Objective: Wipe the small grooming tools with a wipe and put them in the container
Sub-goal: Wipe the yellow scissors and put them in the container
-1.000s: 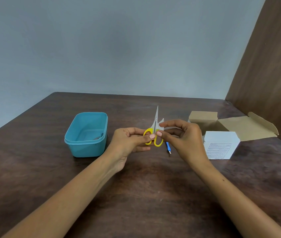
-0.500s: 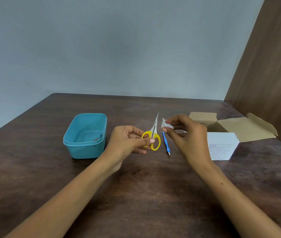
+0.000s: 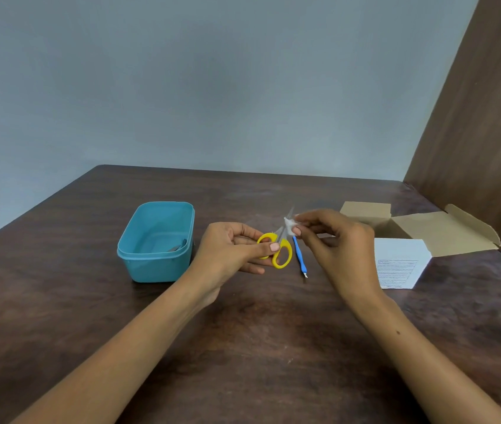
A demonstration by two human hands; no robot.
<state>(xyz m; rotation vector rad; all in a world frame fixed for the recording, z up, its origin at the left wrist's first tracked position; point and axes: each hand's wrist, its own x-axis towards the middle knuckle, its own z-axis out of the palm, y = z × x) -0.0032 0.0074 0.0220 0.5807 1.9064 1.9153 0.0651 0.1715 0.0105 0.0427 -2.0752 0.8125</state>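
Two hands: a left hand (image 3: 234,249) and a right hand (image 3: 335,240), both right of the teal container (image 3: 157,258), of which there is one. One pair of yellow-handled scissors (image 3: 280,252) and one white wipe (image 3: 289,226), right of the container. One blue-handled tool (image 3: 299,255) on the table just beyond them. One small metal item (image 3: 177,246) inside the container. One open cardboard box (image 3: 420,228) and one white printed box (image 3: 399,264), far right of the container

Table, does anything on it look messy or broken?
Nothing stands out. The cardboard box lies open with its flaps spread beside the white box, and the blue tool waits on the table, unbroken.
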